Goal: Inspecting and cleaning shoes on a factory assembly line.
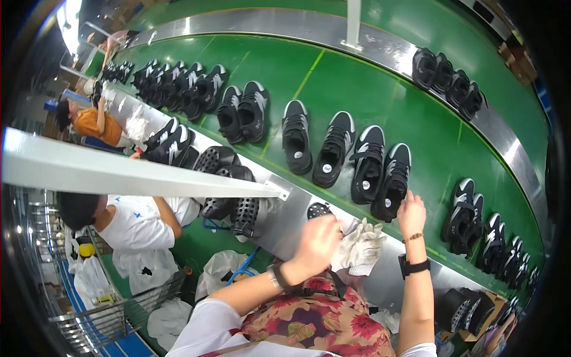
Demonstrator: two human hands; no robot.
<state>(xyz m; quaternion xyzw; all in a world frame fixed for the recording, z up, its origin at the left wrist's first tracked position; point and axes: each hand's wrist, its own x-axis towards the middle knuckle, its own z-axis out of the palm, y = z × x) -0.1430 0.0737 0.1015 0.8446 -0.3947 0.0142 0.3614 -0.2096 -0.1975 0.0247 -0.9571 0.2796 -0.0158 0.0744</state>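
My right hand [411, 213] reaches over the metal rail onto the green conveyor belt [333, 89] and grips the heel of a black sneaker with a white sole [392, 178]. That sneaker stands beside its pair [367, 162]. My left hand [318, 241] is closed over a crumpled white cloth [364, 247] that lies on the metal rail [285, 220] in front of me. Both wrists wear dark bands. A flowered apron [315, 321] covers my front.
Several more black sneakers [296, 135] stand in pairs along the curved belt, left and right. Black perforated shoe moulds [238, 208] hang off the rail. Two other people sit at left, one in white [140, 223], one in orange [98, 122]. A white beam [119, 172] crosses left.
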